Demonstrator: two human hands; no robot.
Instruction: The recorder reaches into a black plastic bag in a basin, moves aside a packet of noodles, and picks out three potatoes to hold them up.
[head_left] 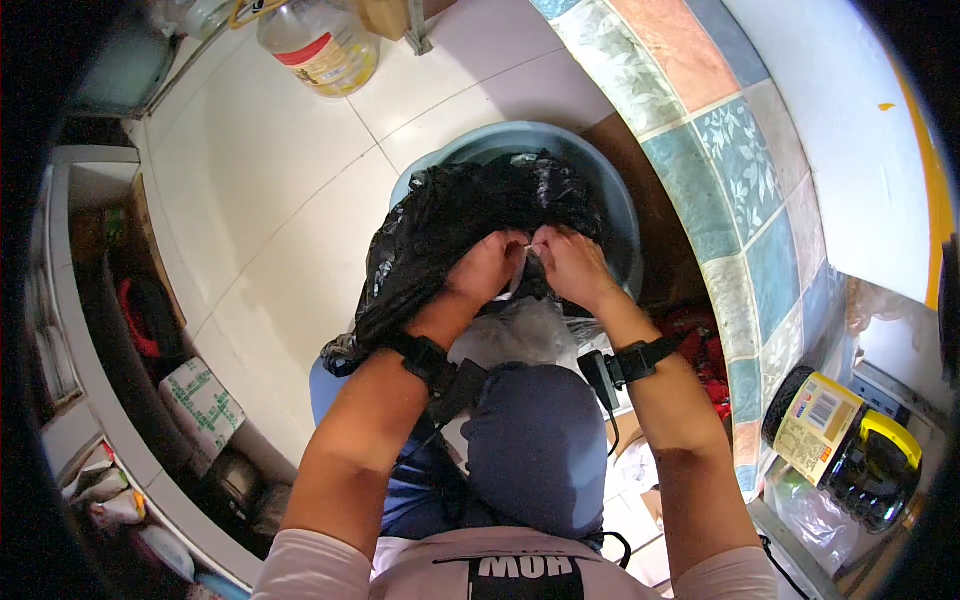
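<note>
Close together over a black plastic bag (480,205), my left hand (488,266) and my right hand (572,268) have their fingertips pinched almost tip to tip. A small pale bit shows between them, too small to name. Under my hands hangs a whitish, thin strip or fold (518,278). The black bag is spread over a round blue-grey basin (612,185) and drapes past its left side along my left forearm. Nearer to my knees, a clear plastic bag (525,330) lies crumpled. What the black bag holds is hidden.
On the tiled floor (290,240), a large clear jug (320,50) stands at the far left. A tiled wall (720,180) curves along the right. A dark bottle with a yellow handle (850,445) lies at lower right. Open shelving (110,330) with a patterned box (202,410) lines the left.
</note>
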